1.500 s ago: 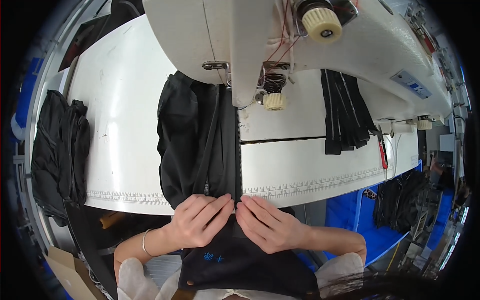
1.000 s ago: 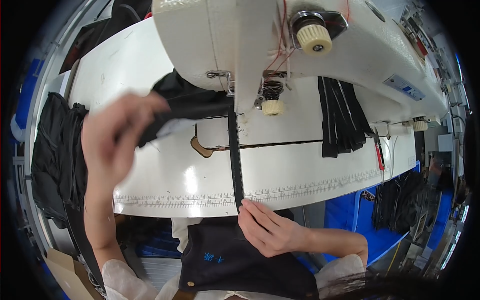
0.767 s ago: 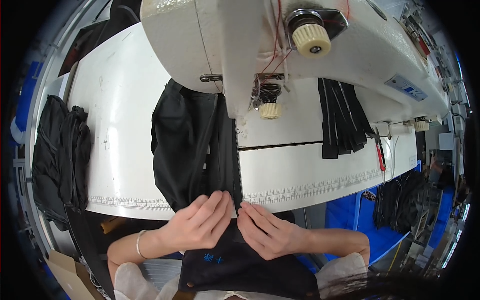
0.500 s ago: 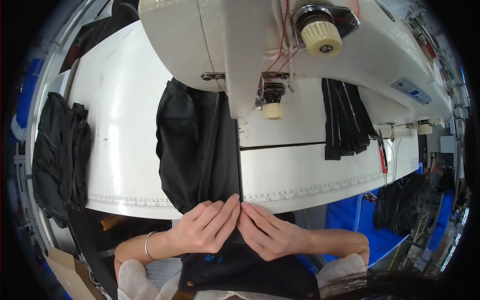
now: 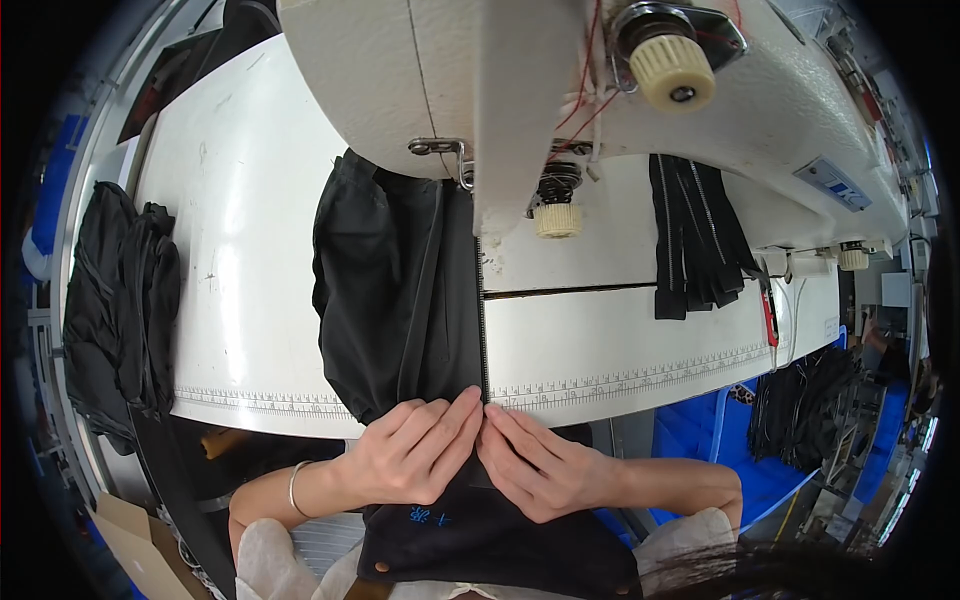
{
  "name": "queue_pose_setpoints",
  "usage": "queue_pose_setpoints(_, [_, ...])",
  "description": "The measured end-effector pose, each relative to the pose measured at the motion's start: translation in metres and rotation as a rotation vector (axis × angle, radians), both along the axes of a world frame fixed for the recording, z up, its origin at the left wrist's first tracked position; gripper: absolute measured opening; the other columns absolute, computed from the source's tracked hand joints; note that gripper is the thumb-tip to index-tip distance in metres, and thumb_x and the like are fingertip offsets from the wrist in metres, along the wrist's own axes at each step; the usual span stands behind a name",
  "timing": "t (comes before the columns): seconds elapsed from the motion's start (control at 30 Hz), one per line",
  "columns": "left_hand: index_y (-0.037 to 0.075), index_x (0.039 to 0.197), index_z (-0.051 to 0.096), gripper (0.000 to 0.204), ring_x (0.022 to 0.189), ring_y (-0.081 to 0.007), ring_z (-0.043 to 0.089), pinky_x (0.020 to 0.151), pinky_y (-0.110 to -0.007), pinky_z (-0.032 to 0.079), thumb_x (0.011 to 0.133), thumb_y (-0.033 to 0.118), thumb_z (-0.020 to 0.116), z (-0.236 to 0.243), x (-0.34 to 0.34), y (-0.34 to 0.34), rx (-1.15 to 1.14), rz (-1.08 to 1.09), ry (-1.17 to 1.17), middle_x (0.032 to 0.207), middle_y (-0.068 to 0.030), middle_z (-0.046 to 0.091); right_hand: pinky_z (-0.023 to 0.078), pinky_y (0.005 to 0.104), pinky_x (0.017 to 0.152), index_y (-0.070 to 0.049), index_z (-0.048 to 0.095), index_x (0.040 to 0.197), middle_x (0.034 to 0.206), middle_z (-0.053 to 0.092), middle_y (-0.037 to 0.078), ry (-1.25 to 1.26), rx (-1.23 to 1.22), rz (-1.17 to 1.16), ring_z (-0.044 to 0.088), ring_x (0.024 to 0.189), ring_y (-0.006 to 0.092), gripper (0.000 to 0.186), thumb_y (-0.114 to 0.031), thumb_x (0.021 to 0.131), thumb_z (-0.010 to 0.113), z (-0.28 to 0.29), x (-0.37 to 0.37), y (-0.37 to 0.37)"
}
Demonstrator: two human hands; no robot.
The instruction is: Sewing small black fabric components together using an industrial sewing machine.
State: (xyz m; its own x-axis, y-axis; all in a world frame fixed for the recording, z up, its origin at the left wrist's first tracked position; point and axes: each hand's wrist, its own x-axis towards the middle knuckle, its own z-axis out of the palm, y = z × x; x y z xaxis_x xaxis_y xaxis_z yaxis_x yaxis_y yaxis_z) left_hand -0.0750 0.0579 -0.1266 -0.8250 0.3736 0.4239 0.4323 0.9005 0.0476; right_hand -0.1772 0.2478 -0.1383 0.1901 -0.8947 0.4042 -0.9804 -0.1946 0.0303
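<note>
A black fabric piece (image 5: 385, 290) lies on the sewing table, its far end under the head of the sewing machine (image 5: 570, 60). Along its right edge runs a black zipper tape (image 5: 482, 335) with a fine row of teeth, reaching down to the table's near edge. There my left hand (image 5: 418, 448) is closed, thumb and fingers pinching the near end of the fabric by the zipper. Fingertip to fingertip with it, my right hand (image 5: 545, 468) pinches the zipper's end from the right. The fingers partly hide the gripped edge.
Folded black fabric (image 5: 122, 310) lies at the table's left end. Several black zipper strips (image 5: 697, 240) lie on the right, near red-handled snips (image 5: 769, 315). A printed ruler (image 5: 600, 385) follows the near edge. Below right is a blue bin (image 5: 690, 440); lower left, a cardboard box (image 5: 145, 555).
The machine head appears slightly farther right in the picture, as the view shifts a little. My hands keep the same pinch in nearly the same place.
</note>
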Motion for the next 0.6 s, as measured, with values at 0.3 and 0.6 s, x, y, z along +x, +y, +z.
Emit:
queue_pose_setpoints(0.3, [-0.005, 0.091, 0.067, 0.034, 0.072, -0.0174, 0.058, 0.061, -0.025, 0.047, 0.061, 0.008, 0.060, 0.000, -0.001, -0.002, 0.082, 0.032, -0.051, 0.105, -0.0164, 0.064, 0.048, 0.0410, 0.094, 0.007, 0.064, 0.096, 0.103, 0.062, 0.019, 0.017, 0.025, 0.006, 0.061, 0.102, 0.0345, 0.032, -0.018, 0.079, 0.052, 0.005, 0.000, -0.003])
queue_pose_setpoints(0.6, [-0.005, 0.093, 0.066, 0.037, 0.072, -0.0181, 0.057, 0.059, -0.025, 0.047, 0.059, 0.007, 0.061, 0.002, -0.023, -0.016, 0.109, -0.004, -0.081, 0.106, -0.0187, 0.063, 0.047, 0.0439, 0.095, 0.005, 0.064, 0.092, 0.099, 0.062, 0.018, 0.035, 0.050, -0.001, 0.062, 0.100, 0.0345, 0.030, -0.017, 0.076, 0.053, 0.010, -0.018, -0.014])
